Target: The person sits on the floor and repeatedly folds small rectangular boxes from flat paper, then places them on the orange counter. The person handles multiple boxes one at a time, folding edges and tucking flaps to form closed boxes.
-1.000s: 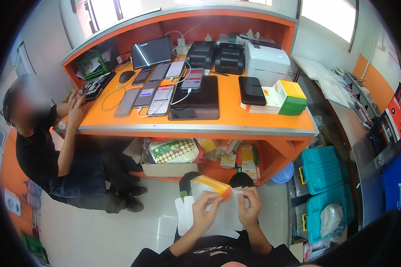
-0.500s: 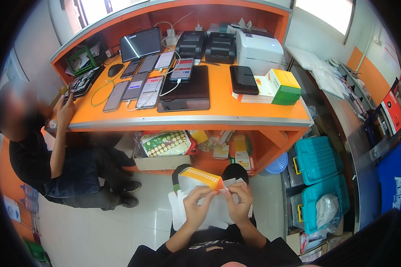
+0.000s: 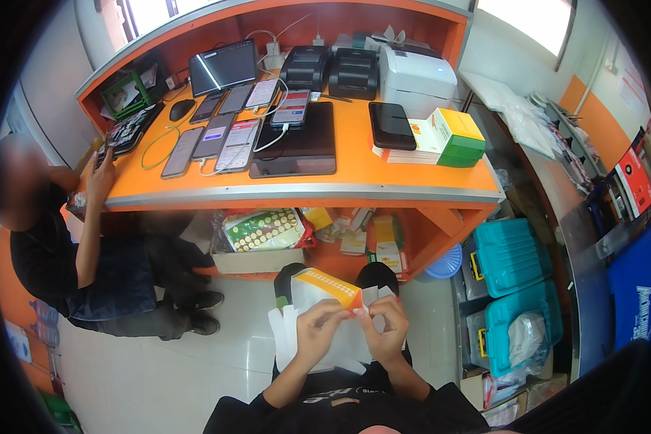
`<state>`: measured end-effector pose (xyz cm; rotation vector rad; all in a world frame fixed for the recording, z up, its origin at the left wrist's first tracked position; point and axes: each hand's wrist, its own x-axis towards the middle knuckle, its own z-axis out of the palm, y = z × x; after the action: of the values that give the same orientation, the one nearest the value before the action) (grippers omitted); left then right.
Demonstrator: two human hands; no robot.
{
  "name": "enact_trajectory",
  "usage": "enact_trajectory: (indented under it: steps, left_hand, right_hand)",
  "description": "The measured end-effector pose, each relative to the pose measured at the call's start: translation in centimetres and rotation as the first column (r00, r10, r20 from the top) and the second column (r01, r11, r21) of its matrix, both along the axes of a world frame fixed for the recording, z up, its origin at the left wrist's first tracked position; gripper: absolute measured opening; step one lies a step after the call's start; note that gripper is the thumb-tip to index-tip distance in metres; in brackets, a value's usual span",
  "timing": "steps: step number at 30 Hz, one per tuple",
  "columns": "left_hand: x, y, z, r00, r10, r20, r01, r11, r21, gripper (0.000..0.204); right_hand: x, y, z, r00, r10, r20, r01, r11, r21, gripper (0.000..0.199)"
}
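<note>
The person sits facing an orange desk [image 3: 354,184] and works in their lap, below its front edge. The left hand [image 3: 318,329] pinches an orange-and-white flat pack [image 3: 324,286] from beneath, fingers curled narrow around its lower edge. The right hand [image 3: 385,325] meets it at the pack's right corner, thumb and fingertips pressed together on a small white tab or flap [image 3: 372,296]; whether that bit is part of the pack or a separate slip cannot be told. Both hands are closed on what they hold, touching one another at the corner.

Under the hands lies a loose stack of white sheets [image 3: 289,340], spread on the lap, nearer the person than the desk. As a judgement, the work is somewhere in the middle: the pack is in hand and being opened or folded at one corner, yet it looks mostly whole, and the sheets beneath are not gathered or sorted. How many have been dealt with cannot be read.

On the desk, well above the hands, lie a row of phones [image 3: 217,137], a dark tablet [image 3: 300,141] and a green-and-yellow box [image 3: 456,137], none touched by the person. At the desk's left end another person [image 3: 58,253] sits, one hand on its edge. To the right of the desk stand teal cases [image 3: 510,257].
</note>
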<state>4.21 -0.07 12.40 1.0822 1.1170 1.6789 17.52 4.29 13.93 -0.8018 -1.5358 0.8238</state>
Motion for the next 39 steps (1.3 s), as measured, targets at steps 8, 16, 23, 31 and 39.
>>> enact_trajectory:
  steps: [8,16,23,31,39]
  left_hand:
    - [0.1,-0.1,-0.2,0.983,-0.12,0.135,0.114,0.992,0.056,0.011]
    - [1.1,-0.8,1.1,0.994,-0.07,0.087,0.069,0.997,0.014,0.011]
    - [1.2,-2.8,2.7,0.986,-0.099,0.137,0.093,0.994,0.053,0.013]
    - [0.9,-3.6,3.1,0.967,-0.134,0.219,0.128,0.991,0.039,0.012]
    - [0.7,-3.6,3.0,0.918,-0.221,0.33,0.219,0.975,0.044,0.009]
  right_hand:
    - [0.1,-0.5,0.2,0.999,0.016,-0.033,-0.017,1.0,-0.014,0.012]
    - [0.1,-0.8,1.0,0.996,0.008,-0.09,-0.008,1.0,-0.003,0.012]
    - [1.0,-2.7,2.9,0.999,0.013,-0.048,-0.011,0.999,0.042,0.012]
    - [1.3,-3.5,3.4,0.99,0.105,-0.094,-0.104,0.994,0.024,0.014]
    - [1.5,-3.6,3.4,0.989,0.113,-0.1,-0.107,0.992,0.064,0.014]
